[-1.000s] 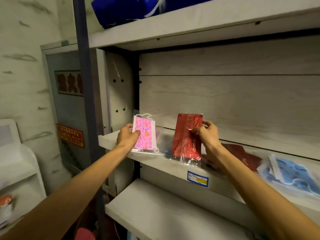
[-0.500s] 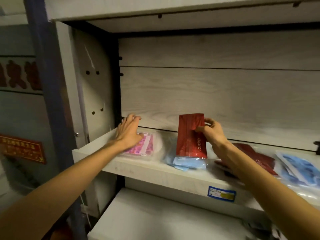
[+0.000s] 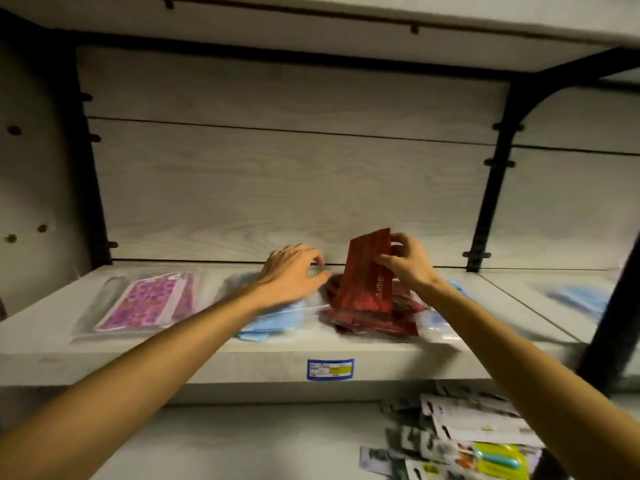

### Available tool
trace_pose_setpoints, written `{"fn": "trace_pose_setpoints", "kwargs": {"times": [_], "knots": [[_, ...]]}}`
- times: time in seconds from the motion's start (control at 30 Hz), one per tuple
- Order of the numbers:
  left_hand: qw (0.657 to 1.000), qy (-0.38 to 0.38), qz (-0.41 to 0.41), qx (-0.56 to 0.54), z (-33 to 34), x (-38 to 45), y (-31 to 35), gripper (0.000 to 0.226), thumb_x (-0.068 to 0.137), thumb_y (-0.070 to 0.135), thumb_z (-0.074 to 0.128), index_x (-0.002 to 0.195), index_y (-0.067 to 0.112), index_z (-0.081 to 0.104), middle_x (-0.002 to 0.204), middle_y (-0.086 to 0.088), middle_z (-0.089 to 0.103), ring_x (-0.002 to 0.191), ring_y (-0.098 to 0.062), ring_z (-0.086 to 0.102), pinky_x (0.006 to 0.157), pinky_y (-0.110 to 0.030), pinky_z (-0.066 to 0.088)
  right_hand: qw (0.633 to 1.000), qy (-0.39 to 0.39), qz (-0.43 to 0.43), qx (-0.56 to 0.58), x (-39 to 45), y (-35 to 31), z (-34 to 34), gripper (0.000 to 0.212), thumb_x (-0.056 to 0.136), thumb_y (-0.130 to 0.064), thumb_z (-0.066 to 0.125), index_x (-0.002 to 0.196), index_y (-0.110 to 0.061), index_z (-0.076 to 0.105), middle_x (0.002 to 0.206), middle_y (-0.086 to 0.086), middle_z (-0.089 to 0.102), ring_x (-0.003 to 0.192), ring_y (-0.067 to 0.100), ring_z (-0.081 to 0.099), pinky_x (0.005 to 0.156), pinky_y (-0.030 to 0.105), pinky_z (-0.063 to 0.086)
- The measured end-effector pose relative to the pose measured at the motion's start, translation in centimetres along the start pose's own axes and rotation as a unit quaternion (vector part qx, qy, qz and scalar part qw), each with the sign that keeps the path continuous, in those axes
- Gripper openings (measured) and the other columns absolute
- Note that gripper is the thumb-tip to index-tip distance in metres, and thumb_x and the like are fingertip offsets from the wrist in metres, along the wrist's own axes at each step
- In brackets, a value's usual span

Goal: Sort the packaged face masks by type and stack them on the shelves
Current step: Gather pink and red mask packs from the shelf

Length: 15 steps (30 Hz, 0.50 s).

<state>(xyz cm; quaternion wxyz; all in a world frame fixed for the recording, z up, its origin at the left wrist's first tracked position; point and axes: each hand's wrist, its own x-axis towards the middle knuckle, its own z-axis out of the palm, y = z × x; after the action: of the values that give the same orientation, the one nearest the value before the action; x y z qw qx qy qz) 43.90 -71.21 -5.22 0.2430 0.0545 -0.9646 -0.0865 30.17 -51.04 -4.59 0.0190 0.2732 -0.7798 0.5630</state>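
The pale wood-grain shelf point(image 3: 242, 355) carries flat, glossy plastic packets sorted by colour: a pink patterned mask packet point(image 3: 145, 301) lies far left, a blue packet point(image 3: 273, 317) beside it, and a heap of red packets point(image 3: 374, 318) sits near the middle. The step in hand looks like adding to the red stack. The right hand point(image 3: 407, 263) pinches a thin red mask packet point(image 3: 369, 275) upright over that heap; next it needs laying flat and squared. The left hand point(image 3: 294, 271) hovers with fingers spread, holding nothing.
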Motion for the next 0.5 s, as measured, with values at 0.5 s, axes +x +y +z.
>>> {"fn": "trace_pose_setpoints", "kwargs": {"times": [0.5], "knots": [[0.986, -0.082, -0.139, 0.047, 5.2, 2.9, 6.4, 0.075, 0.077, 0.071, 0.068, 0.139, 0.032, 0.051, 0.143, 0.000, 0.053, 0.132, -0.024, 0.047, 0.104, -0.040, 0.042, 0.921, -0.055, -0.072, -0.379, 1.8, 5.0, -1.9, 0.092, 0.071, -0.067, 0.075, 0.140, -0.014, 0.045, 0.140, 0.013, 0.051, 0.132, 0.035, 0.041, 0.107, 0.046, 0.038]]}}
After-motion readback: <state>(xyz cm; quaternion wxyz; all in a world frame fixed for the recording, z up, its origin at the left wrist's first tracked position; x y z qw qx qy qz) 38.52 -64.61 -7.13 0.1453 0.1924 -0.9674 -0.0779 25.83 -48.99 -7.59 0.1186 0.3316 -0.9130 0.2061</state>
